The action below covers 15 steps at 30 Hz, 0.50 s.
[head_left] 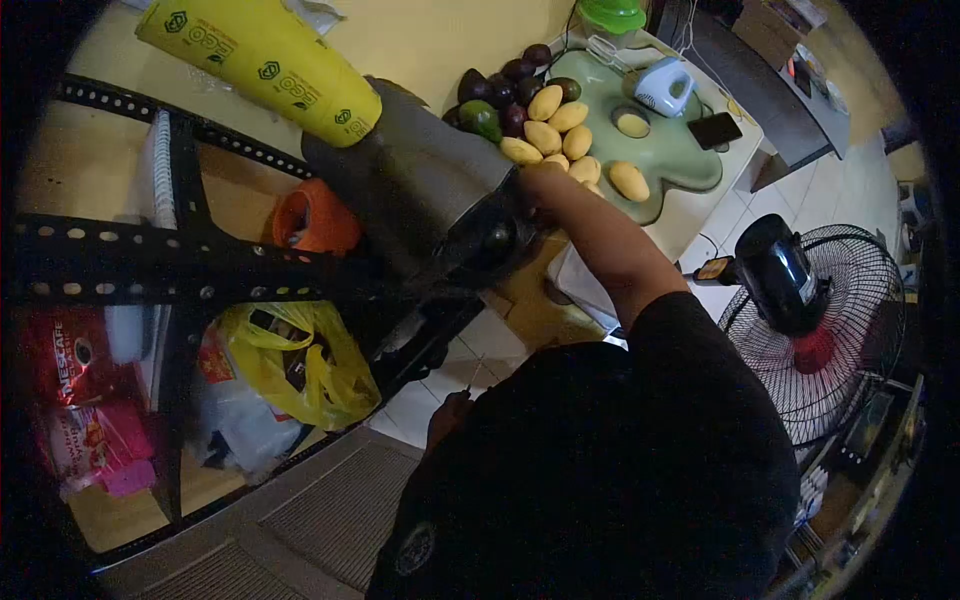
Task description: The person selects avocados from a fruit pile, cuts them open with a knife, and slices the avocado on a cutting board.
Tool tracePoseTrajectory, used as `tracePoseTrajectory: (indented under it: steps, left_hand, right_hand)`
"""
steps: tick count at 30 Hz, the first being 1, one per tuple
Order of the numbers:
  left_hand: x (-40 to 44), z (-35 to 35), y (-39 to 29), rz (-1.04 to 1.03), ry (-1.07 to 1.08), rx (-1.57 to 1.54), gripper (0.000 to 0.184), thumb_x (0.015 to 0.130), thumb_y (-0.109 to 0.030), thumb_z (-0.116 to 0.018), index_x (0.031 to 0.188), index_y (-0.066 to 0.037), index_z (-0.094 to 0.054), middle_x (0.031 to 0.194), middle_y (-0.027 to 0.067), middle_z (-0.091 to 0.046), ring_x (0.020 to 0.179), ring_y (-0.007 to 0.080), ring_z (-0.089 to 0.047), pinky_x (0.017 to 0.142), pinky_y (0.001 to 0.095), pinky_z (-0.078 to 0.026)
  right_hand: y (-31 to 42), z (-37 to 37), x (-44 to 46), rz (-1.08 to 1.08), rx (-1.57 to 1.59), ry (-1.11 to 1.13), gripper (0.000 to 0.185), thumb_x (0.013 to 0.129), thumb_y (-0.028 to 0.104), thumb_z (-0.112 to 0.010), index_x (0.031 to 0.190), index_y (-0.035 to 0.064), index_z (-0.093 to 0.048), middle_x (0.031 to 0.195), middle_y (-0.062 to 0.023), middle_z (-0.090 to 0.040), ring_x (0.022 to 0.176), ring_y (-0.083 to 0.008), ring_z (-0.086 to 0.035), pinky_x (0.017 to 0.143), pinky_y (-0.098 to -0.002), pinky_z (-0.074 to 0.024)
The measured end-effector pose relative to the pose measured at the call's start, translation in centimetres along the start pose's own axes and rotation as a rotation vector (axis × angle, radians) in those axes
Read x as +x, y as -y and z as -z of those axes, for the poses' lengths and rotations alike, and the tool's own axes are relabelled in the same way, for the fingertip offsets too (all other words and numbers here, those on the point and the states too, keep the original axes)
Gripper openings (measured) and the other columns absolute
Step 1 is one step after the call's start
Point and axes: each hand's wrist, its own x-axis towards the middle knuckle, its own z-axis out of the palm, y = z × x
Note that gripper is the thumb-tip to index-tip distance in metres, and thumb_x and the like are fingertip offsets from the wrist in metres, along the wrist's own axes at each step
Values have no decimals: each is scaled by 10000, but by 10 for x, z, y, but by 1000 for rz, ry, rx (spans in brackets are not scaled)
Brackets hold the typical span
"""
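My right hand (541, 186) reaches up to the edge of a large dark grey object (410, 170), whose kind I cannot make out. Its fingers are mostly hidden in shadow. Just below that hand, a dark, rounded, glossy thing (497, 238) shows in a dark opening. Low beside my body, my left hand (447, 418) is closed on what looks like a small knife (474, 378), its thin tip pointing up. Close to my right hand lie several yellow mangoes (543, 137), with several dark avocados (505, 92) behind them.
A stack of yellow cups (270, 70) leans across the grey object. On the table are a green tray (690, 170), a blue hand mixer (665, 86) and a phone (714, 131). A fan (830, 320) stands right. A metal shelf (120, 250) holds a yellow bag (300, 365) at left.
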Motion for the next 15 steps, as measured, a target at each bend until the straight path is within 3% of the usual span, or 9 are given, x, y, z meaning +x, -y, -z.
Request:
tracePoseTrajectory:
  steps: [5, 7, 8, 9, 10, 11, 13, 14, 15]
  left_hand:
    - [8, -1, 14, 71, 27, -154, 312, 1013, -320, -474, 1162, -55, -546, 914, 54, -626, 810, 215, -591, 773, 332, -459]
    - [50, -40, 115, -221, 464, -1447, 319, 1011, -310, -471, 1192, -56, -536, 967, 59, -626, 906, 205, -602, 813, 322, -457]
    - [53, -45, 172, -234, 463, -1439, 319, 1011, -310, -471, 1192, -56, -536, 967, 59, -626, 906, 205, -602, 813, 322, -457]
    - [38, -28, 124, -8, 297, -624, 318, 1011, -311, -467, 1192, -59, -539, 997, 53, -621, 945, 193, -590, 842, 317, -450]
    - [14, -10, 52, 205, 102, 186, 318, 1011, -311, -463, 1192, -63, -543, 1027, 47, -616, 984, 181, -579, 871, 312, -443]
    - [18, -18, 77, 204, 98, 189, 318, 1011, -311, -463, 1192, -63, -543, 1027, 47, -616, 984, 181, -579, 871, 312, -443]
    - [29, -49, 161, -94, 39, -297, 348, 992, -335, -481, 1210, -70, -541, 1045, 78, -637, 1016, 211, -603, 889, 336, -463]
    - [47, -64, 194, -94, 37, -300, 348, 992, -335, -481, 1210, -70, -541, 1045, 78, -637, 1016, 211, -603, 889, 336, -463]
    - [67, -80, 219, -610, -157, -230, 376, 981, -354, -490, 1221, -68, -537, 1020, 99, -650, 1002, 242, -621, 878, 355, -476]
  right_hand:
    - [21, 15, 32, 284, -133, -17, 299, 920, 171, -543, 1170, 35, -635, 978, -107, -701, 944, -245, -671, 652, -397, -531]
    - [4, -1, 62, 272, -175, -88, 315, 929, 225, -538, 1170, 46, -636, 1031, -104, -698, 969, -254, -670, 702, -420, -530]
    - [-5, -10, 81, 254, -210, -150, 336, 938, 278, -534, 1169, 56, -637, 1083, -101, -695, 993, -263, -669, 751, -443, -529]
    - [3, -18, 87, 260, -214, -162, 336, 938, 278, -534, 1169, 56, -637, 1083, -101, -695, 993, -263, -669, 751, -443, -529]
    - [15, -34, 91, 23, -321, -305, 360, 959, 322, -488, 1163, 69, -640, 1125, -105, -679, 1032, -277, -653, 808, -454, -510]
    - [24, -42, 91, -220, -419, -441, 392, 979, 366, -442, 1158, 81, -644, 1167, -109, -663, 1071, -291, -638, 864, -465, -490]
    - [22, -33, 71, -165, -340, -502, 432, 991, 390, -391, 1173, 80, -632, 1198, -120, -643, 1105, -303, -614, 923, -452, -456]
    - [17, -29, 64, -113, -263, -557, 474, 1003, 414, -341, 1188, 79, -620, 1230, -131, -624, 1140, -316, -591, 981, -439, -422]
    - [10, -27, 63, -112, -268, -555, 474, 1003, 414, -341, 1188, 79, -620, 1230, -131, -624, 1140, -316, -591, 981, -439, -422]
